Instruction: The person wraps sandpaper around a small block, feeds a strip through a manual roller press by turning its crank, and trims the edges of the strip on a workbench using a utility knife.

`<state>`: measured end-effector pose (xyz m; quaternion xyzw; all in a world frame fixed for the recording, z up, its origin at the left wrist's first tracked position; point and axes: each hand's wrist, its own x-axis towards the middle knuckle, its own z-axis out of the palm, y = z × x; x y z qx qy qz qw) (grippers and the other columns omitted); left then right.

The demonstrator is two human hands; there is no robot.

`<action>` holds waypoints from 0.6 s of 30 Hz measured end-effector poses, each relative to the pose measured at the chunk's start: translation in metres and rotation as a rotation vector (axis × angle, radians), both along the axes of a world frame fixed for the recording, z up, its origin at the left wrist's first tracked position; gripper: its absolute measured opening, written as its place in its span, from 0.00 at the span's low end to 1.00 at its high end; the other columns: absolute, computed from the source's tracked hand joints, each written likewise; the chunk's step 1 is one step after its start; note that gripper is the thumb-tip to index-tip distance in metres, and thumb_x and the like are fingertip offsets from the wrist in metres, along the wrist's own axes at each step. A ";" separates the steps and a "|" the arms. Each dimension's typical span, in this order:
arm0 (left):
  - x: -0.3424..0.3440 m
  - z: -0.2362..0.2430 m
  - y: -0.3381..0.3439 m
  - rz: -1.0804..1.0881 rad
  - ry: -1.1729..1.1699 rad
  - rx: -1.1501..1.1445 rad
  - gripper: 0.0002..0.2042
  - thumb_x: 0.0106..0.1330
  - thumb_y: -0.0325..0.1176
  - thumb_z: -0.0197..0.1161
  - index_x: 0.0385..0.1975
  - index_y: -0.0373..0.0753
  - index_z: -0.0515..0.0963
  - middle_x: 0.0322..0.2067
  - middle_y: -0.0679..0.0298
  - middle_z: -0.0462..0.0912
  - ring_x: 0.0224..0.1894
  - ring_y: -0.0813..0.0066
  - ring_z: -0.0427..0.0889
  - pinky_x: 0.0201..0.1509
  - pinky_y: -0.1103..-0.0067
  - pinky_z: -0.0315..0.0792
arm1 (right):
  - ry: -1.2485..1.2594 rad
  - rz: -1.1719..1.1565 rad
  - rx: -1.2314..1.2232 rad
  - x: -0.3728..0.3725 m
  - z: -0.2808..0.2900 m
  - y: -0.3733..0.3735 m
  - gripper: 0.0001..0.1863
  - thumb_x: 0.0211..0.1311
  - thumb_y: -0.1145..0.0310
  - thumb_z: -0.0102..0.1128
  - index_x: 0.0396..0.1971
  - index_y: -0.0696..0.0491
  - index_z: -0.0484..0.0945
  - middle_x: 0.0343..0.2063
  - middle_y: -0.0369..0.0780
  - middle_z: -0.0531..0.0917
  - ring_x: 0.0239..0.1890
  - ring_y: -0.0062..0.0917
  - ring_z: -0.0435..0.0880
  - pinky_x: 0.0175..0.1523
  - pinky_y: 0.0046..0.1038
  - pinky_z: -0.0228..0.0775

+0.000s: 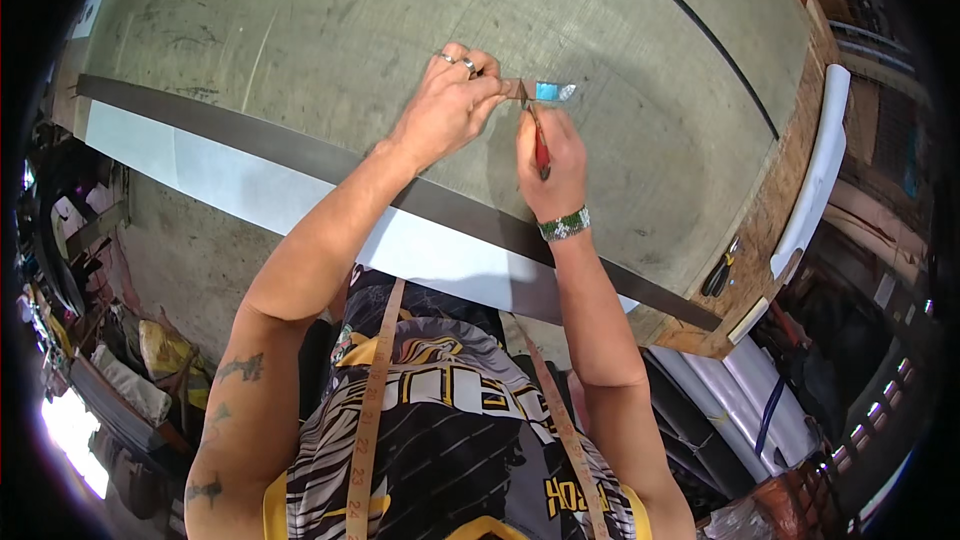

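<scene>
My left hand point(450, 100), with rings on its fingers, is closed in a pinch on the end of a small flat strip point(515, 89). The strip is brownish near my fingers, with a shiny blue and silvery part at its far right. Just below it, my right hand point(552, 160) is closed round a slim red-handled tool point(542, 152). The tool's thin dark tip points up at the strip; whether they touch I cannot tell. Both hands are over the worn grey-green tabletop point(330, 50).
A long dark strip point(290, 152) crosses the table under my forearms, beside a white band point(240, 175) along the near edge. Black-and-yellow-handled cutters point(718, 275) lie at right, near a white roll point(815, 170). Rolled sheets point(740, 400) stand below. A measuring tape point(365, 420) hangs over my shirt.
</scene>
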<state>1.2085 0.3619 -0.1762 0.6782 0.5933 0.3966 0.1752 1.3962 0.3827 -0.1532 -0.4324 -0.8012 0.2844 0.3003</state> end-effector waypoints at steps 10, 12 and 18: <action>0.002 -0.001 -0.006 0.032 0.019 -0.025 0.08 0.60 0.27 0.72 0.39 0.41 0.88 0.41 0.66 0.81 0.47 0.63 0.74 0.56 0.70 0.71 | -0.036 -0.019 -0.078 0.001 0.012 -0.006 0.06 0.67 0.75 0.60 0.40 0.60 0.78 0.32 0.51 0.79 0.36 0.50 0.79 0.40 0.44 0.72; 0.002 -0.001 -0.006 0.043 0.008 -0.021 0.07 0.60 0.27 0.72 0.39 0.41 0.88 0.41 0.66 0.81 0.47 0.63 0.75 0.56 0.70 0.71 | -0.067 0.000 -0.128 -0.002 0.019 -0.003 0.06 0.67 0.75 0.60 0.39 0.61 0.78 0.31 0.51 0.80 0.36 0.51 0.79 0.39 0.44 0.72; 0.001 -0.002 -0.004 0.053 0.024 0.017 0.08 0.60 0.27 0.72 0.39 0.40 0.88 0.40 0.66 0.82 0.47 0.63 0.75 0.56 0.70 0.71 | -0.086 -0.009 -0.104 -0.002 0.027 -0.007 0.04 0.66 0.75 0.61 0.37 0.60 0.77 0.31 0.51 0.79 0.33 0.51 0.79 0.38 0.44 0.71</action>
